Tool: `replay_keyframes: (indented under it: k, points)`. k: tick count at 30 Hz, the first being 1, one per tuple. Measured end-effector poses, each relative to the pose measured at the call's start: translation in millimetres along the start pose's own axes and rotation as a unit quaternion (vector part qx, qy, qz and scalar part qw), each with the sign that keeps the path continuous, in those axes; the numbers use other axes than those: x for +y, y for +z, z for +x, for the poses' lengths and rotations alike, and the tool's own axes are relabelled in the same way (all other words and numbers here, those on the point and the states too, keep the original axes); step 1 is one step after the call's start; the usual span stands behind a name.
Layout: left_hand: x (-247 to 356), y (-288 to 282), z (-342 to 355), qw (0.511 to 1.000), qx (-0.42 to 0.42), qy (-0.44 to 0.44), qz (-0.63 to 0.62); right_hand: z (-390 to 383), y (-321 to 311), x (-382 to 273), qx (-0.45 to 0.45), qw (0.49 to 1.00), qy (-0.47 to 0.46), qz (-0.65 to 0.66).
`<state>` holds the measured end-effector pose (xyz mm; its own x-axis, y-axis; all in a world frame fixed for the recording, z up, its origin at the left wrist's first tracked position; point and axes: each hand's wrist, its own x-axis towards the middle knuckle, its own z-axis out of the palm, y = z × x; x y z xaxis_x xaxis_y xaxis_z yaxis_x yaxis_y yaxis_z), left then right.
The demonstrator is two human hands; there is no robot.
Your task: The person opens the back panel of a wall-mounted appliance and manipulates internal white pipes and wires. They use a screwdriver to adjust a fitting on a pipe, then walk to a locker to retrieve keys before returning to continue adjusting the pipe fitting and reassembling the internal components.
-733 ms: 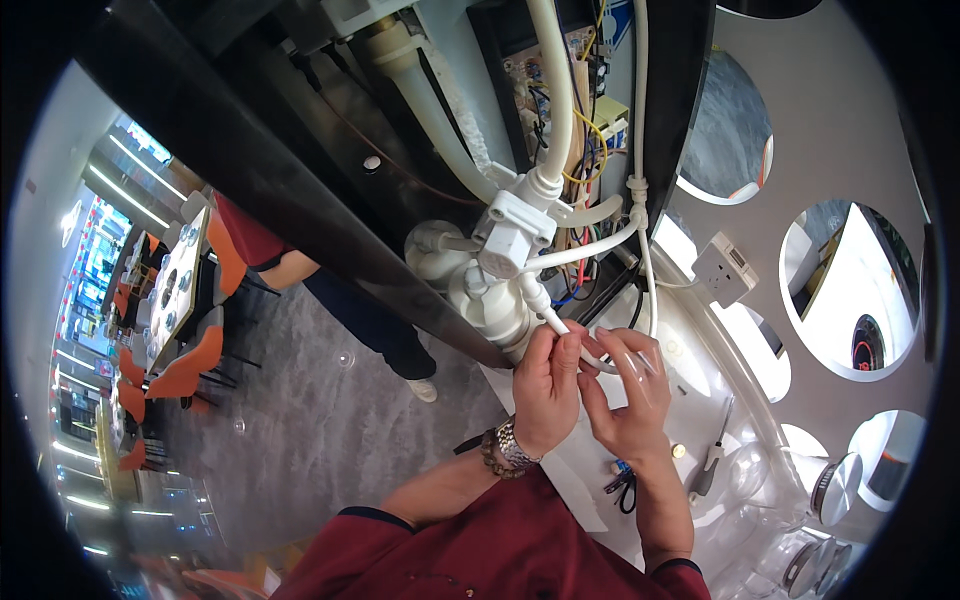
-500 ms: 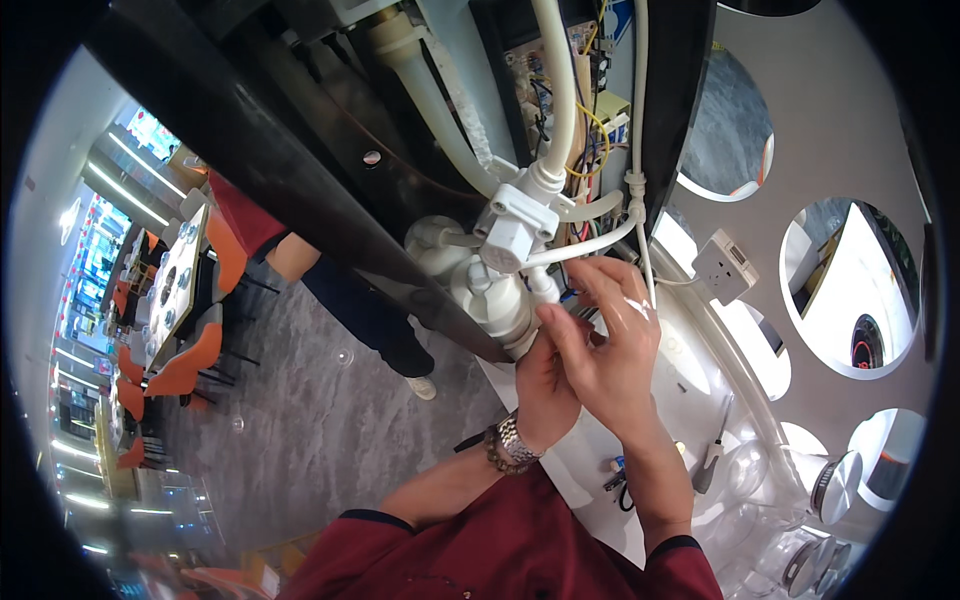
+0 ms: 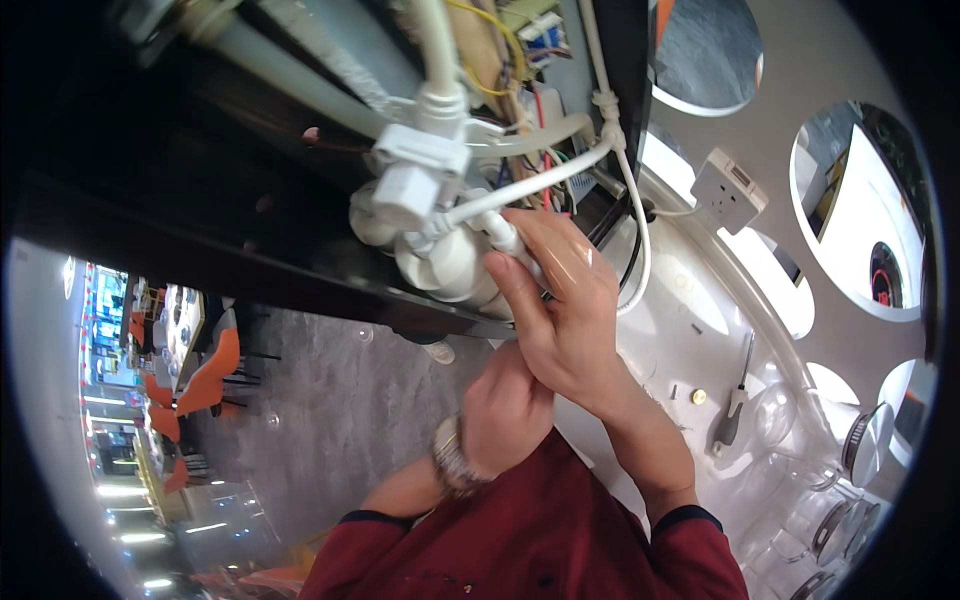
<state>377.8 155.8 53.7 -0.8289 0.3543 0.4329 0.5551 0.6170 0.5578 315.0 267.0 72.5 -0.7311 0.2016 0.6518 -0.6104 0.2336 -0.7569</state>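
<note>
My right hand (image 3: 570, 310) has its thumb and fingers closed round a short white pipe fitting (image 3: 502, 236). The fitting sits below a white hose inside an opened machine housing. Just below, my left hand (image 3: 505, 410) is curled like a fist against the right wrist and somewhat blurred; its fingertips are hidden. Beside the fitting are a round white filter-like canister (image 3: 440, 268) and a boxy white valve body (image 3: 415, 180). A thick white hose (image 3: 434, 50) runs up from the valve, and a thinner white tube (image 3: 540, 182) curves off to the right.
Coloured wires (image 3: 515, 60) and boards fill the housing behind. On the white tabletop lie a grey-handled screwdriver (image 3: 732, 420), a brass-coloured piece (image 3: 698, 396) and small screws. Clear jars (image 3: 810, 520) stand at right, near a socket block (image 3: 728, 190). A dark panel (image 3: 200, 290) edges the housing.
My view has tipped and come closer to the fittings. The left hand has drawn down from the fitting, while the right still grips it. Another person's body has mostly left view behind the panel.
</note>
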Motion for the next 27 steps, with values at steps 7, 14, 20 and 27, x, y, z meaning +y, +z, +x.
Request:
replay_keyframes:
  k: [7,14,20,27]
  points:
    - [54.3,-84.8,25.8,0.867,0.152,0.185,0.438,-2.9,15.7,9.8,0.040,0.994,0.047,0.094]
    - [45.4,-82.0,60.3,0.825,0.112,0.142,0.535,-4.1,18.2,16.2,0.019,0.979,0.097,0.176]
    - [38.8,-82.2,66.3,0.794,0.081,0.132,0.587,2.9,9.9,10.2,-0.024,0.992,0.052,0.111]
    - [27.2,-69.0,73.9,0.800,0.112,0.130,0.575,8.1,11.8,18.8,-0.019,0.997,-0.023,0.075]
